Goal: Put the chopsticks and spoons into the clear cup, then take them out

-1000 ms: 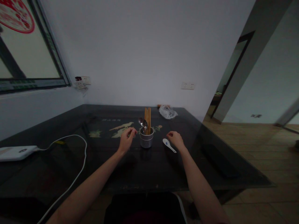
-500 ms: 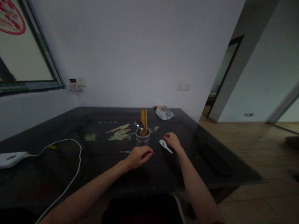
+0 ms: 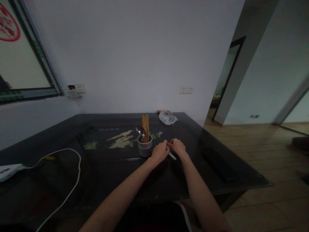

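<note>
Over the table my left hand (image 3: 160, 151) and my right hand (image 3: 178, 147) meet, with their fingertips touching or nearly so. Both hands have their fingers curled in; what is between them, if anything, is too small or hidden to tell. Below them a white spoon (image 3: 172, 156) shows only its handle, its bowl covered by the hands. I cannot tell whether the fingers touch it. Just left of my left hand stands a grey cup (image 3: 145, 150) holding several wooden chopsticks (image 3: 145, 125) and shiny metal spoons (image 3: 141, 130).
A crumpled clear plastic bag (image 3: 167, 118) lies at the table's back. To the right is a dark flat object (image 3: 219, 163). On the left, a white device (image 3: 11, 171) trails a white cable (image 3: 79, 167). The dark table (image 3: 116, 187) stands against the wall.
My left hand has moved right and forward from in front of the cup to meet my right hand, now covering the spoon's bowl. The view has shifted slightly.
</note>
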Action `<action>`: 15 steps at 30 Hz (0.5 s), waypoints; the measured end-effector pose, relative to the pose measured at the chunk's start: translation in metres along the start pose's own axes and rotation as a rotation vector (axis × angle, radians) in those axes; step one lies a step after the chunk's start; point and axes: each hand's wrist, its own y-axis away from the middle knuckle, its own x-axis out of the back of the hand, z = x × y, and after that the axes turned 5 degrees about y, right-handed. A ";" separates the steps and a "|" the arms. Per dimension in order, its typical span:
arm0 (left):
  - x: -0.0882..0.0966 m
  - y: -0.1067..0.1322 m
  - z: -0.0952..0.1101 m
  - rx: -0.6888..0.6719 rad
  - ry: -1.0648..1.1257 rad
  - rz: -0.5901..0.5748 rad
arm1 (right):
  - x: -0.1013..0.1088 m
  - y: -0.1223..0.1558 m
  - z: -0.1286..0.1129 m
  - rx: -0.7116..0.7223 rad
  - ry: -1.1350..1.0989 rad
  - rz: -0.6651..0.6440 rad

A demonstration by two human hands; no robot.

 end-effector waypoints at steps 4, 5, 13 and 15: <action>-0.011 -0.001 -0.009 0.131 -0.025 -0.004 | 0.001 0.002 -0.001 -0.018 0.033 -0.043; -0.012 0.001 -0.011 0.143 -0.035 -0.012 | 0.001 0.002 -0.001 -0.022 0.041 -0.056; -0.015 0.007 -0.017 0.139 -0.064 -0.033 | 0.001 0.005 -0.005 -0.024 0.087 -0.115; -0.015 0.007 -0.016 0.144 -0.073 -0.038 | 0.000 0.006 -0.005 -0.013 0.099 -0.133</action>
